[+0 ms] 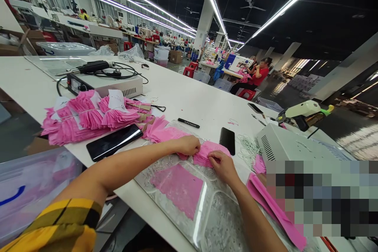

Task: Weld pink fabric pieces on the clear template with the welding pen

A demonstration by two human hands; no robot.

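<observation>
The bright pink fabric (203,158) lies in rumpled, layered folds.

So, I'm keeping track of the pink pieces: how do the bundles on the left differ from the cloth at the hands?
The bundles carry white slips; the cloth shows none. The bundles are piled thick, while the cloth lies lower. No hand touches the bundles; the left hand and right hand are both on the cloth. Bundles and cloth are both pink.
</observation>
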